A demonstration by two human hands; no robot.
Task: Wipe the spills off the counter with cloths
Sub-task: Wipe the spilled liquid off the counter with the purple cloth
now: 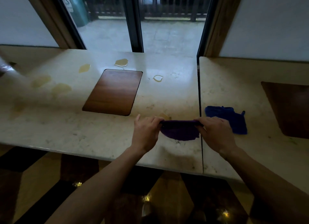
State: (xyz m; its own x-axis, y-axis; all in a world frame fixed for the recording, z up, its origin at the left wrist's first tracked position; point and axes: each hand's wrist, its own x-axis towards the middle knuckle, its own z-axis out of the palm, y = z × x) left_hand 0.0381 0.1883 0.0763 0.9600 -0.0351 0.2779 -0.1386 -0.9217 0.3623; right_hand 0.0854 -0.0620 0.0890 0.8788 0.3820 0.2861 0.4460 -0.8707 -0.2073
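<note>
Purple cloth (179, 131): soft, light, limp, sagging between left hand (147, 133) and right hand (216, 133), each pinching a top corner, just right of and nearer than wooden inlay (112, 91). Best held by corners or bunched under a flat palm. Cloths, two: second, blue cloth (229, 119), lying further right on counter (66, 132). Spills (121, 62): about six or seven visible around inlay, one partly hidden behind purple cloth.

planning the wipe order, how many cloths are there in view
2. A purple cloth is held up at its top edge by the left hand and right hand. A blue cloth lies on the right counter slab, partly behind the right hand.
</note>
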